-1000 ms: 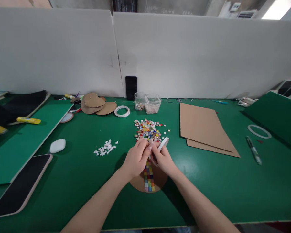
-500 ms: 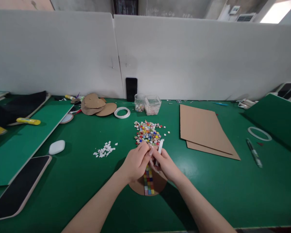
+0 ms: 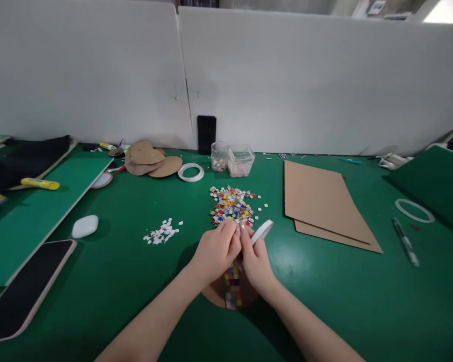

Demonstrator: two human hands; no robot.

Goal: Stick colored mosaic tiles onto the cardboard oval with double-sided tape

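My right hand point(image 3: 257, 259) is closed round a narrow roll of white tape point(image 3: 263, 231), which sticks up tilted between thumb and fingers. Against its fingertips, my left hand point(image 3: 217, 249) is closed in a pinch; what lies between its fingers is hidden. Just below both hands is a round cardboard disc point(image 3: 215, 294), partly covered by them. Rows of small coloured mosaic tiles point(image 3: 233, 289) form a strip down its middle. A heap of loose mosaic tiles point(image 3: 232, 203) lies just beyond my fingers.
White paper bits point(image 3: 162, 232) lie to the left, near a white case point(image 3: 85, 227) and a phone point(image 3: 26, 286). Behind are cardboard discs point(image 3: 145, 158), a tape ring point(image 3: 191, 172) and a clear box point(image 3: 240, 162). Cardboard sheets point(image 3: 324, 201) and a pen point(image 3: 405, 242) lie right.
The tape roll has turned in my right hand, leaning further right and showing more of its face. Both hands stay together above the disc. The view has tilted slightly down.
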